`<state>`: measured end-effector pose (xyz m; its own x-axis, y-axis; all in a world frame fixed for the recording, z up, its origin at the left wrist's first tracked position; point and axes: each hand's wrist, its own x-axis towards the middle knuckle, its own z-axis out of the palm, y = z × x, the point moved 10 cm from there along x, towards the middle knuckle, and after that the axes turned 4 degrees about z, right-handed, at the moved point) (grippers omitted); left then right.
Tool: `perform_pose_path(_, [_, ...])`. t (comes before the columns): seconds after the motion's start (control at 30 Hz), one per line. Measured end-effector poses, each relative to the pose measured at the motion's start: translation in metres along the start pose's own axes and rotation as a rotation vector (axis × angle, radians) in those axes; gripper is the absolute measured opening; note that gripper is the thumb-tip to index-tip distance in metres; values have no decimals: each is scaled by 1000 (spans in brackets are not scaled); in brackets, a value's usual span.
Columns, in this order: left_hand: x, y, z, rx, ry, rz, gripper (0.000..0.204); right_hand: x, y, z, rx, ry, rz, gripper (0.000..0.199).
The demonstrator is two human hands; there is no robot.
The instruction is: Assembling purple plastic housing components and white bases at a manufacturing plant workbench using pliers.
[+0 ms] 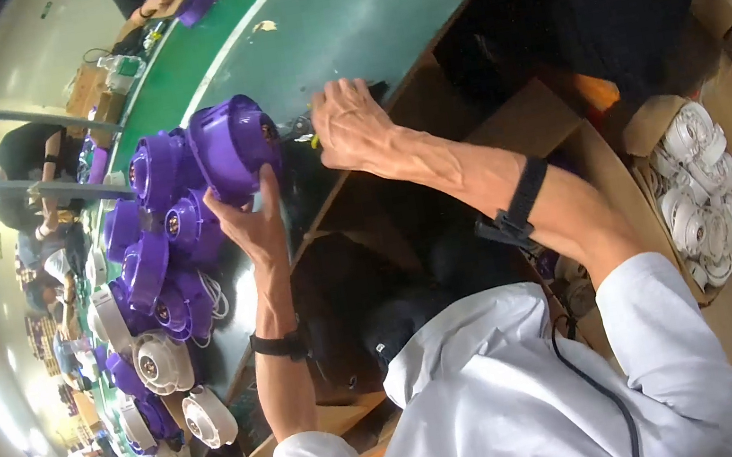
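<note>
Left hand is cupping a purple plastic motor housing from underneath, thumb up against its side, with the brass-looking hub facing the right hand. That one's curled over something small and dark right at the housing's open face, can't make out what exactly. Both sit over a green workbench. Just to the left there's a whole pile of purple housings, with white housings further along the bench. A cardboard box of white parts sits off to the right. Black wristbands on both arms.
</note>
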<state>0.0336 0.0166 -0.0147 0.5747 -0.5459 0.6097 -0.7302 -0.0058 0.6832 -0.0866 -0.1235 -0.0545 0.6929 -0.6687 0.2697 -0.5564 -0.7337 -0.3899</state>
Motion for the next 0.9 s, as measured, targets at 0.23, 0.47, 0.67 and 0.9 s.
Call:
perform_pose_path(0.23, [23, 30, 1, 209, 54, 77, 53, 9, -2, -21, -396, 291, -123, 30])
perform_pose_path(0.47, [28, 23, -4, 276, 82, 66, 55, 5, 4, -26, -244, 54, -107, 43])
perform_pose_path(0.67, [27, 11, -17, -34, 148, -59, 50, -5, 4, -27, -73, 65, 89, 44])
perform_pose_path(0.9, [23, 10, -18, 30, 127, -68, 54, -10, -6, -14, -115, 153, 111, 50])
